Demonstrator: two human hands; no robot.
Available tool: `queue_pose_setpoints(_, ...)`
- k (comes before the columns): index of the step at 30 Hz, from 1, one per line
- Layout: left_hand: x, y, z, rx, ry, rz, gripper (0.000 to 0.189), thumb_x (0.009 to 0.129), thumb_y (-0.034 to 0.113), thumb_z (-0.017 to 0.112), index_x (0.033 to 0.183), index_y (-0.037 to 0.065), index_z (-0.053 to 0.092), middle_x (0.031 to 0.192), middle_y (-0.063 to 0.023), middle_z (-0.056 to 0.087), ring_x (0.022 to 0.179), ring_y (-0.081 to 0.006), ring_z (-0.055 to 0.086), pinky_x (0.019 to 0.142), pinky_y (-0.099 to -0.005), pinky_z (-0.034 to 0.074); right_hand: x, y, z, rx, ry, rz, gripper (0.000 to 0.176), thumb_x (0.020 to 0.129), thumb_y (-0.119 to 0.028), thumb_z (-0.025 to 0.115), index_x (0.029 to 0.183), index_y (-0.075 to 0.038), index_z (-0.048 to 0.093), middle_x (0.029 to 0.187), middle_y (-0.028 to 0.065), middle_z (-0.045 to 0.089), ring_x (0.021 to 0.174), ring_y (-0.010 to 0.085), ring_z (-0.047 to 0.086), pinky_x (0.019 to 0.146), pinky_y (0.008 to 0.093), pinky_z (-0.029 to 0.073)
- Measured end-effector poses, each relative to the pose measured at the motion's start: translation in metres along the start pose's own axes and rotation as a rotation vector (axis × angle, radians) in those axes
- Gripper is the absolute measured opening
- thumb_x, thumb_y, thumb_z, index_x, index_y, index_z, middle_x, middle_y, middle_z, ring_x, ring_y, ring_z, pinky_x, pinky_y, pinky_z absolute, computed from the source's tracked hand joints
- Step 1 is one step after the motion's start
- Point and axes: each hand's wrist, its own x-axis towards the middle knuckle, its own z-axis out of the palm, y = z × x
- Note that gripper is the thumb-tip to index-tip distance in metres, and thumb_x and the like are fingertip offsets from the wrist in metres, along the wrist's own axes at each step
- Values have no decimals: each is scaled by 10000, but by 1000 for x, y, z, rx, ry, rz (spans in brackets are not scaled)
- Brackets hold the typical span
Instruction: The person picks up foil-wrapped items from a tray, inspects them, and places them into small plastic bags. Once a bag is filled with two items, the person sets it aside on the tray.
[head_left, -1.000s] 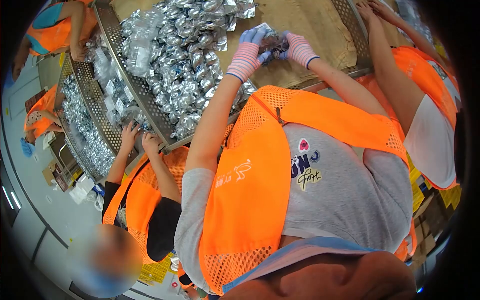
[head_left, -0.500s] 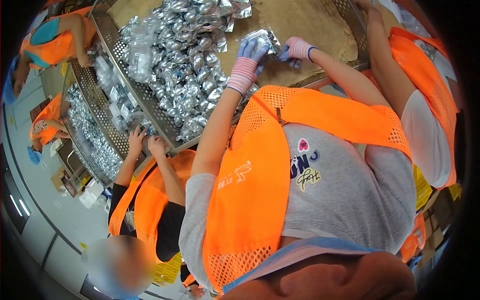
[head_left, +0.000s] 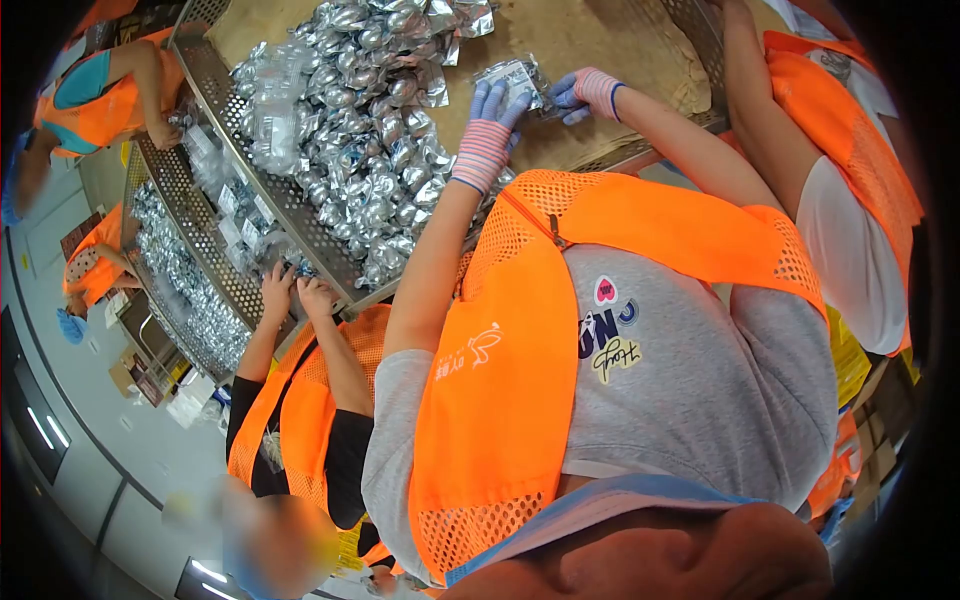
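Foil packet (head_left: 512,78) lies on the cardboard-lined tabletop (head_left: 610,40), just beside a heap of silver pouches (head_left: 370,140). The left hand (head_left: 487,130) rests on it, grip apart. The right hand (head_left: 590,92) touches its edge; I cannot tell its grip.

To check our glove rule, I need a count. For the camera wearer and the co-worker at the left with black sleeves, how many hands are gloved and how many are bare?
Hands in pink-and-white striped knit gloves with blue fingertips: 2, the left hand and the right hand
Bare hands of the co-worker in black sleeves: 2
Total: 4
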Motion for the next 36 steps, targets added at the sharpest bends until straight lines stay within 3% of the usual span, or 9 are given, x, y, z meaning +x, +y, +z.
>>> queue_pose_setpoints(2, -1, -1, 1, 13, -8, 10, 677, 622, 57, 683, 1236, 231, 457, 1333, -189, 324, 1246, -421, 259, 1018, -452, 303, -1, 1, 7, 188, 198, 52, 257, 759, 65, 549, 999, -18, 583, 839, 116, 629, 677, 236, 622, 589, 383, 560)
queue_pose_setpoints(5, -1, -3, 6, 45, -6, 31, 728, 596, 45, 704, 1250, 228, 441, 1348, -171, 305, 1258, -412, 248, 1019, -452, 305, 9, 11, 12, 255, 246, 43, 296, 767, 26, 561, 1054, -49, 544, 858, 123, 622, 680, 258, 620, 590, 396, 553)
queue_pose_setpoints(11, -4, -2, 9, 37, 8, 43, 717, 610, 17, 679, 1253, 226, 439, 1357, -180, 292, 1259, -415, 243, 1016, -457, 304, -9, 3, 4, 390, 72, 152, 250, 768, -84, 592, 1018, -73, 589, 853, 87, 626, 676, 253, 614, 591, 374, 524)
queue_pose_setpoints(17, -4, -6, 15, 23, 19, 53, 710, 619, 4, 665, 1255, 233, 444, 1350, -184, 304, 1250, -416, 261, 1016, -456, 302, -7, 14, 12, 69, 164, -38, 304, 684, 43, 625, 966, -70, 631, 804, 69, 641, 665, 222, 608, 594, 366, 531)
queue_pose_setpoints(24, -4, -11, 20, 188, 14, 115, 674, 648, 23, 636, 1252, 254, 448, 1318, -188, 339, 1214, -409, 315, 993, -452, 336, -3, 13, 18, 41, 157, 104, 273, 675, 80, 610, 920, -40, 629, 794, 77, 639, 668, 219, 622, 568, 387, 552)
queue_pose_setpoints(26, -4, -10, 19, 208, 14, 117, 669, 652, 30, 632, 1254, 256, 446, 1315, -189, 341, 1209, -408, 321, 989, -451, 342, -2, 10, 23, -53, 258, 114, 250, 688, 73, 602, 913, -32, 626, 779, 82, 631, 623, 223, 621, 520, 363, 555)
queue_pose_setpoints(33, -6, -9, 20, 177, 24, 115, 671, 661, 32, 623, 1264, 254, 432, 1330, -189, 323, 1218, -416, 307, 994, -454, 334, 0, 16, 21, 40, 246, 99, 221, 680, 79, 592, 873, -25, 620, 753, 88, 614, 590, 226, 611, 477, 343, 555)
queue_pose_setpoints(36, -3, -7, 20, 145, 38, 87, 672, 662, 27, 619, 1266, 252, 429, 1337, -190, 316, 1225, -419, 298, 995, -459, 330, -3, 16, 19, 84, 220, -11, 206, 660, 84, 600, 840, -18, 597, 739, 98, 604, 570, 222, 592, 460, 353, 536)
